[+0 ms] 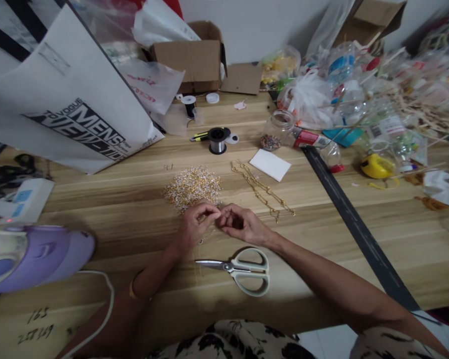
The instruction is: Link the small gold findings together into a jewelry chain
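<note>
My left hand (195,225) and my right hand (244,224) meet over the table, thumbs and fingertips pinched together and almost touching. What sits in the pinches is too small to make out. A short thin strand with small bits (207,237) lies or hangs just below the left fingers; which hand has it, I cannot tell. Right behind my left hand spreads a heap of tiny gold and silver pieces (194,185). Scissors with pale handles (235,269) lie below my hands, blades pointing left. Gold beaded chains (262,192) rest beyond my right hand.
Behind the heap stand a wire spool (217,141), a yellow cutter knife (200,135) and a jar of beads (276,130). A white card (270,164) lies nearby. Left are a large paper bag (78,94) and a purple appliance (48,254). Bottles and bags crowd the right.
</note>
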The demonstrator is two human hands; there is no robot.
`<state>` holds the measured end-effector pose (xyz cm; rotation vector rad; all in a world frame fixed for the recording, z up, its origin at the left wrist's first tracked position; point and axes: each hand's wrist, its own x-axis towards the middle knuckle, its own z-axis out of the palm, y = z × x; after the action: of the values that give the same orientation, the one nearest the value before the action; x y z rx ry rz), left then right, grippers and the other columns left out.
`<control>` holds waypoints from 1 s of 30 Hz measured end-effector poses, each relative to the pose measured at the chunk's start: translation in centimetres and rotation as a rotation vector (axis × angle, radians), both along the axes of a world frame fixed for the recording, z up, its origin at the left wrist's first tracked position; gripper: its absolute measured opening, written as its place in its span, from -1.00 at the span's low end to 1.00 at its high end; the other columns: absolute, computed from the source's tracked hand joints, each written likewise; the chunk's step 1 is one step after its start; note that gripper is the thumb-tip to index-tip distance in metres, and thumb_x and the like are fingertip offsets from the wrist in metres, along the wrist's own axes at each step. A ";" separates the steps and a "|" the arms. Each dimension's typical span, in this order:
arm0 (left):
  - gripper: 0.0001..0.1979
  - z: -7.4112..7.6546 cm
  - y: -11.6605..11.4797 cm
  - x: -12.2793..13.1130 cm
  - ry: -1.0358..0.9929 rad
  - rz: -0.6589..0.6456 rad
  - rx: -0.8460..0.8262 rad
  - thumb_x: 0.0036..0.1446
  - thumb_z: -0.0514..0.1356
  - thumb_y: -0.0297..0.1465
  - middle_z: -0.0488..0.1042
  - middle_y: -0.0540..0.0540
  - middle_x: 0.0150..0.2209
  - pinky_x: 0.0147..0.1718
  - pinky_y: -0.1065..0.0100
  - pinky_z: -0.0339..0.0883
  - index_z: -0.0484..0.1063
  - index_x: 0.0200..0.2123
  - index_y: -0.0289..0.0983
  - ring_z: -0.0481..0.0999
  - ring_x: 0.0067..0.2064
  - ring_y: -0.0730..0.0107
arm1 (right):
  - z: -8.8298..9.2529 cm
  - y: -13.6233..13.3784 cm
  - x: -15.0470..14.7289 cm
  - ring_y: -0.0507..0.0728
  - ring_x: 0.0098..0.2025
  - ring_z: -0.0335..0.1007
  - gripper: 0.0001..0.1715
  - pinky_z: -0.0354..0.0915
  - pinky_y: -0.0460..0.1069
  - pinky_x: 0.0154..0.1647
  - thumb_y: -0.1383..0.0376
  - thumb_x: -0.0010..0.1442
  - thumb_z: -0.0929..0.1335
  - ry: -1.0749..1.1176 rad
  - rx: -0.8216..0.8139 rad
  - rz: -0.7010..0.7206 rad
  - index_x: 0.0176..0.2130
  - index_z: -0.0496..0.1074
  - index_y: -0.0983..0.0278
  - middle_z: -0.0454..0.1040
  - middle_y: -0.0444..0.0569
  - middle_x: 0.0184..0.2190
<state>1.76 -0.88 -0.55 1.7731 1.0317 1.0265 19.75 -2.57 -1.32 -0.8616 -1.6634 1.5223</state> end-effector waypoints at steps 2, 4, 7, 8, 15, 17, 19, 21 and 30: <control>-0.88 0.0 0.0 0.0 0.002 -0.002 0.000 0.08 0.19 -0.42 0.41 -0.04 -0.45 -0.34 0.40 0.28 0.41 -0.49 -0.31 0.41 -0.36 0.43 | 0.1 0.0 0.0 -0.05 -0.47 0.19 -0.80 0.14 -0.15 -0.46 0.35 0.09 0.36 -0.001 -0.016 -0.013 -0.23 0.32 0.33 0.30 -0.16 -0.46; -0.88 0.0 0.0 0.0 0.002 -0.004 0.007 0.08 0.19 -0.42 0.41 -0.04 -0.45 -0.34 0.40 0.28 0.41 -0.49 -0.31 0.41 -0.36 0.43 | 0.1 0.0 0.1 -0.06 -0.47 0.18 -0.81 0.13 -0.15 -0.48 0.32 0.11 0.35 -0.001 -0.037 -0.032 -0.23 0.33 0.34 0.30 -0.15 -0.47; -0.87 0.0 0.0 0.0 0.006 -0.003 0.017 0.07 0.20 -0.40 0.41 -0.04 -0.46 -0.34 0.40 0.28 0.41 -0.49 -0.31 0.41 -0.37 0.42 | 0.0 0.1 0.2 -0.06 -0.49 0.18 -0.79 0.12 -0.16 -0.51 0.26 0.15 0.33 0.036 -0.096 -0.049 -0.22 0.33 0.34 0.32 -0.14 -0.45; -0.87 0.0 0.0 0.0 0.009 -0.001 0.020 0.07 0.20 -0.40 0.41 -0.04 -0.46 -0.35 0.40 0.28 0.41 -0.49 -0.31 0.40 -0.38 0.43 | -0.1 0.1 0.2 -0.07 -0.50 0.19 -0.78 0.12 -0.16 -0.52 0.24 0.16 0.33 0.050 -0.122 -0.054 -0.21 0.33 0.33 0.33 -0.13 -0.44; -0.88 0.1 -0.1 0.2 0.054 -0.013 0.035 0.07 0.20 -0.42 0.41 -0.05 -0.46 -0.36 0.41 0.28 0.42 -0.49 -0.31 0.41 -0.38 0.43 | -0.1 0.3 0.2 -0.09 -0.55 0.20 -0.73 0.14 -0.18 -0.58 0.19 0.10 0.38 0.098 -0.185 -0.097 -0.26 0.35 0.33 0.33 -0.16 -0.49; -0.88 0.2 -0.1 0.2 0.066 -0.014 0.049 0.07 0.20 -0.42 0.41 -0.04 -0.47 -0.36 0.41 0.28 0.42 -0.50 -0.31 0.41 -0.38 0.43 | 0.0 0.2 0.1 -0.09 -0.56 0.20 -0.74 0.14 -0.19 -0.59 0.19 0.08 0.39 0.094 -0.189 -0.121 -0.30 0.36 0.33 0.34 -0.16 -0.51; -0.88 0.3 -0.1 0.3 0.079 -0.023 0.062 0.06 0.20 -0.42 0.42 -0.04 -0.47 -0.37 0.41 0.28 0.42 -0.50 -0.31 0.41 -0.39 0.43 | 0.0 0.2 0.1 -0.09 -0.59 0.20 -0.75 0.14 -0.19 -0.61 0.19 0.08 0.39 0.079 -0.189 -0.145 -0.33 0.37 0.34 0.33 -0.17 -0.56; -0.88 0.4 -0.1 0.3 0.085 -0.029 0.077 0.06 0.20 -0.42 0.43 -0.05 -0.48 -0.37 0.41 0.28 0.43 -0.50 -0.31 0.41 -0.40 0.43 | -0.1 0.2 0.1 -0.08 -0.60 0.19 -0.75 0.14 -0.19 -0.62 0.18 0.08 0.39 0.067 -0.185 -0.157 -0.36 0.38 0.35 0.32 -0.18 -0.60; -0.91 -0.2 -0.4 0.2 0.073 0.013 -0.073 0.06 0.19 -0.40 0.47 -0.06 -0.42 -0.36 0.42 0.31 0.44 -0.39 -0.30 0.45 -0.37 0.42 | -0.1 0.1 0.2 -0.08 -0.59 0.22 -0.71 0.18 -0.19 -0.62 0.14 0.11 0.36 0.064 -0.184 -0.167 -0.35 0.37 0.34 0.34 -0.15 -0.56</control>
<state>1.94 -1.24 -0.76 1.7571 1.1133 0.9263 19.90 -2.42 -1.43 -1.0111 -1.3857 1.5862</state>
